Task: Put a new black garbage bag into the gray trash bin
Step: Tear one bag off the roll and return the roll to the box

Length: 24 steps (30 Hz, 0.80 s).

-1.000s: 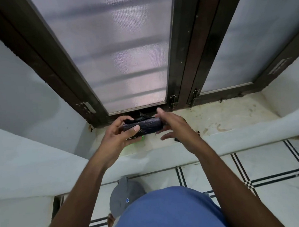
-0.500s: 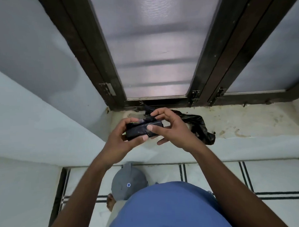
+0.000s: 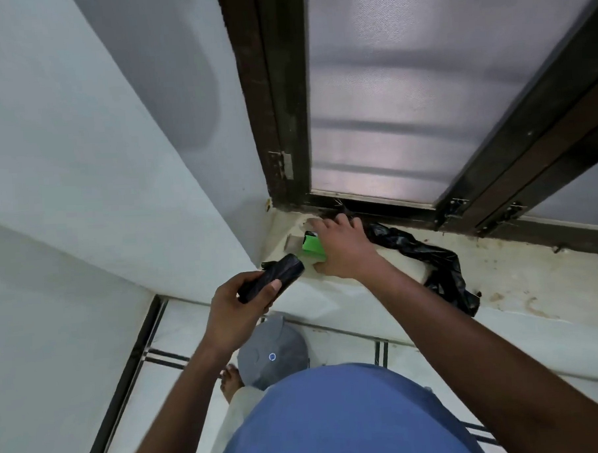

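My left hand (image 3: pixel 233 314) is shut on a roll of black garbage bags (image 3: pixel 275 275), held just off the left end of the windowsill. My right hand (image 3: pixel 346 248) lies palm down on the sill with its fingers apart, partly covering a green packet (image 3: pixel 310 246). Its fingertips reach the near end of a loose black garbage bag (image 3: pixel 436 261) that trails to the right along the sill. Whether they pinch it is hidden. The gray trash bin (image 3: pixel 272 350), lid shut with a small lit ring on it, stands on the floor below my hands.
The stained white windowsill (image 3: pixel 515 278) runs under a dark wooden window frame (image 3: pixel 272 107) with frosted panes. A white wall (image 3: pixel 82 167) closes the left side. My bare foot (image 3: pixel 230 383) stands beside the bin on white floor tiles with black lines.
My right hand has let go of the roll and moved onto the sill over the green packet. My left hand has lowered the roll to the left. The view has swung left.
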{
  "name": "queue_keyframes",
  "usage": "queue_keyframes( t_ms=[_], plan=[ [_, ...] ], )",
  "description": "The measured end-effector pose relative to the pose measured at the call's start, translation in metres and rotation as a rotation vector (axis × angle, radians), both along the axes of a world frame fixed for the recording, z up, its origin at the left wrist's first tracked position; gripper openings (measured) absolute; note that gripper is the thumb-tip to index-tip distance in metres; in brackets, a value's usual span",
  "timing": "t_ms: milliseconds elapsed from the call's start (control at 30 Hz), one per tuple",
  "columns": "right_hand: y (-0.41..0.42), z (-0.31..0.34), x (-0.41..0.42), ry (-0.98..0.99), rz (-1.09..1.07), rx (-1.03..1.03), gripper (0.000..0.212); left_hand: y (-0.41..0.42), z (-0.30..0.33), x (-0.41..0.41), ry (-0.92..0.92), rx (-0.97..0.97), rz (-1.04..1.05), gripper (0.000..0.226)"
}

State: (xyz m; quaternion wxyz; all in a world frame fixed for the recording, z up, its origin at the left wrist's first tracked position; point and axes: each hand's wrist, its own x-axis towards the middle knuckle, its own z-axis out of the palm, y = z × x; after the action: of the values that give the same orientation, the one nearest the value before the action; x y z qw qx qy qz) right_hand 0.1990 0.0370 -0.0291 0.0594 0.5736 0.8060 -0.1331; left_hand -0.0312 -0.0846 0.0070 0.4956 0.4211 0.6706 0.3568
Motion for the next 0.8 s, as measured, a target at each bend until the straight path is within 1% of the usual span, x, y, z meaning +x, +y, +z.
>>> queue_keyframes(
  t_ms=[67, 100, 167, 233, 267, 300, 467, 567, 633, 667, 700, 733, 800],
  plan=[
    [0.006, -0.007, -0.008, -0.047, 0.046, 0.059, 0.079, -0.001, 0.004, -0.005, -0.022, 0.008, 0.018, 0.022],
    [0.007, -0.007, -0.009, -0.017, 0.045, 0.102, 0.075, 0.000, 0.006, -0.007, -0.032, 0.012, 0.029, 0.022],
    [0.006, 0.000, -0.010, 0.178, 0.013, 0.183, 0.079, 0.002, 0.013, -0.010, -0.048, 0.025, 0.045, 0.023],
    [-0.001, 0.007, -0.008, 0.427, -0.046, 0.186, 0.092, 0.004, 0.018, -0.011, -0.078, 0.042, 0.043, 0.022],
    [-0.005, 0.008, -0.007, 0.508, -0.071, 0.168, 0.097, 0.006, 0.022, -0.009, -0.102, 0.043, 0.038, 0.022],
    [-0.008, 0.007, -0.005, 0.548, -0.086, 0.156, 0.098, 0.007, 0.026, -0.007, -0.135, 0.043, 0.035, 0.023],
    [-0.021, -0.007, 0.002, 0.615, -0.188, 0.089, 0.087, 0.015, 0.042, 0.001, -0.271, 0.041, -0.005, 0.027],
    [-0.027, -0.005, -0.001, 0.693, -0.227, 0.058, 0.086, 0.023, 0.053, 0.007, -0.327, 0.048, -0.111, 0.031],
    [-0.031, -0.004, -0.004, 0.746, -0.270, 0.041, 0.079, 0.033, 0.058, 0.017, -0.342, 0.076, -0.166, 0.032],
    [-0.031, -0.004, -0.005, 0.753, -0.297, 0.048, 0.073, 0.041, 0.059, 0.023, -0.316, 0.096, -0.167, 0.032],
    [-0.031, -0.005, -0.006, 0.746, -0.317, 0.057, 0.068, 0.049, 0.059, 0.029, -0.229, 0.132, -0.160, 0.033],
    [-0.030, -0.005, -0.007, 0.740, -0.331, 0.062, 0.066, 0.057, 0.056, 0.032, -0.053, 0.193, -0.168, 0.034],
    [-0.029, -0.005, -0.007, 0.749, -0.346, 0.056, 0.072, 0.070, 0.047, 0.033, 0.456, 0.339, -0.240, 0.037]
  ],
)
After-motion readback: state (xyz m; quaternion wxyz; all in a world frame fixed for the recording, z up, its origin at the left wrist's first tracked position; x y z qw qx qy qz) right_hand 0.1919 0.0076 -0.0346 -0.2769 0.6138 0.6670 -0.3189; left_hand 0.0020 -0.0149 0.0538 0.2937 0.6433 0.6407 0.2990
